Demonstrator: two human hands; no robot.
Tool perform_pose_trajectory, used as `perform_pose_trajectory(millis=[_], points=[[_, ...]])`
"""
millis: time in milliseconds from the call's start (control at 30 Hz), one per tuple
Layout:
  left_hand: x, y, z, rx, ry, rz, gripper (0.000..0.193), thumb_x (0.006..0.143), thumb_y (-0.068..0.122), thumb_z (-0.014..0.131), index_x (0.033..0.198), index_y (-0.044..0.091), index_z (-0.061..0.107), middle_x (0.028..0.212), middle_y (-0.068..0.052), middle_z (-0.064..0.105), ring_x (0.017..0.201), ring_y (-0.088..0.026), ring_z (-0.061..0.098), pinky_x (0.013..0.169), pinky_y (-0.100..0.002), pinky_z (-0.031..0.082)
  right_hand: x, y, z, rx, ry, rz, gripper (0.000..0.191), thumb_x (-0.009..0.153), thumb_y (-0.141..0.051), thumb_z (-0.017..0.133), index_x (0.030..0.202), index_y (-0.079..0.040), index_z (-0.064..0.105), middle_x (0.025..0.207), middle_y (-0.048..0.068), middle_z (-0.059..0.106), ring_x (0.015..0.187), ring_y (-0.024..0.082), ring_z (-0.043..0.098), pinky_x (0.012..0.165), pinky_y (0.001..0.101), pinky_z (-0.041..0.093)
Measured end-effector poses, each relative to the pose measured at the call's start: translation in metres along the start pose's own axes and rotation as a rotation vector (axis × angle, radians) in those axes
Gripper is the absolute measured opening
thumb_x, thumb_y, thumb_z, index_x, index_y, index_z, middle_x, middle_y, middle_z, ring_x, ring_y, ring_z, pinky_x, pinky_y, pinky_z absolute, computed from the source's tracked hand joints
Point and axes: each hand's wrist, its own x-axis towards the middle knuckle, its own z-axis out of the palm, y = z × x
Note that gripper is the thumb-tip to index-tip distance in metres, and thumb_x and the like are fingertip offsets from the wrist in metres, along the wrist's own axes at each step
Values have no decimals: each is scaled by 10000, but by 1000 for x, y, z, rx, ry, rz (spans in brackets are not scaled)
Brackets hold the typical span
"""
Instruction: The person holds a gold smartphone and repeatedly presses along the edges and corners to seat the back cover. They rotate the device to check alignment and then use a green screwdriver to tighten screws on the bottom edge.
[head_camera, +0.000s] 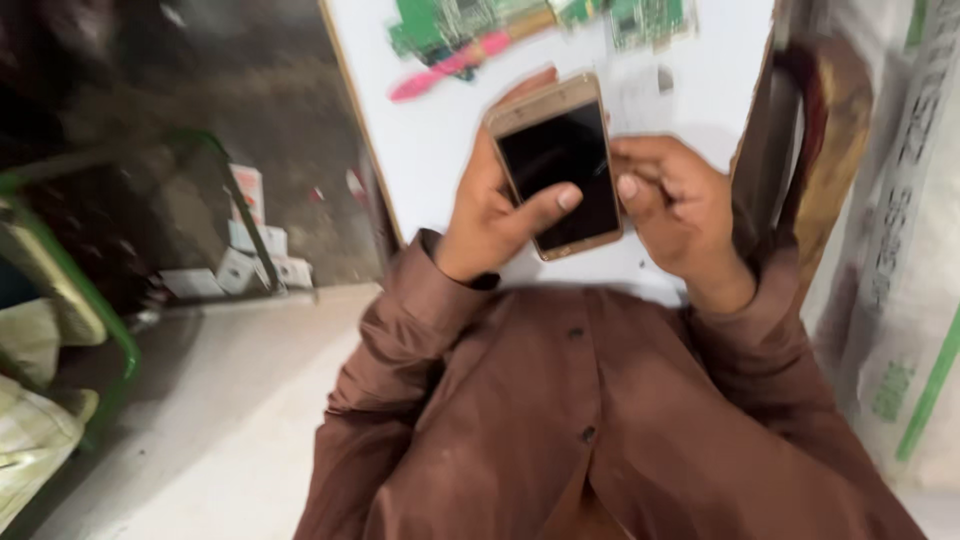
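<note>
bare white board (420, 150) left of the phone (560, 170), circuit boards (450, 22) and pink tool (450, 62) crowding its far edge

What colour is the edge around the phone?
Gold, around a dark screen. The head view shows the phone held in the left hand.

Whole frame is smeared by motion blur, worst at the edges. The white worktop (430, 130) is brightly lit and nearly blown out; the upper left corner is left dim.
</note>
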Motion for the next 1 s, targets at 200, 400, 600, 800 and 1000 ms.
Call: perform_pose_trajectory(millis=[200, 400, 600, 800, 1000], points=[[7, 9, -1, -167, -109, -10, 756, 1072, 89, 735, 1600, 106, 194, 1502, -144, 549, 1361, -206, 561, 1186, -354, 496, 6, -8, 0, 59, -73, -39, 282, 1168, -132, 541, 1376, 57, 531, 1159, 131, 712, 989, 83, 680, 855, 183, 561], [3, 16, 7, -199, -130, 1, 720, 1106, 86, 711, 1614, 102, 201, 1449, -157, 578, 1350, -222, 585, 1188, -352, 494, 1, -17, 7, 45, -73, -17, 274, 1160, -105, 549, 1372, 66, 510, 1170, 144, 701, 1005, 85, 663, 856, 187, 545], [-1, 4, 2, -145, -97, -31, 562, 1142, 98, 669, 1579, 59, 318, 1435, -142, 636, 1301, -195, 614, 1160, -339, 513, -7, -7, 6, 132, -57, 30, 257, 1168, -96, 557, 1356, 45, 452, 1190, 127, 686, 1043, 80, 655, 914, 202, 553], [-2, 1, 5, -200, -20, -102, 587, 1072, 164, 674, 1555, 30, 370, 1405, -127, 625, 1330, -202, 601, 1189, -357, 478, -6, 18, -1, 39, 0, 65, 305, 1095, -91, 606, 1352, 45, 514, 1264, 123, 684, 1173, 139, 644, 1025, 268, 526], [7, 15, 6, -112, -16, -24, 596, 1011, 164, 700, 1515, 25, 413, 1357, -76, 626, 1273, -161, 589, 1129, -355, 487, 8, 23, -2, 33, -44, 35, 345, 1019, -144, 610, 1311, 29, 545, 1198, 110, 708, 1100, 140, 653, 937, 278, 532]])
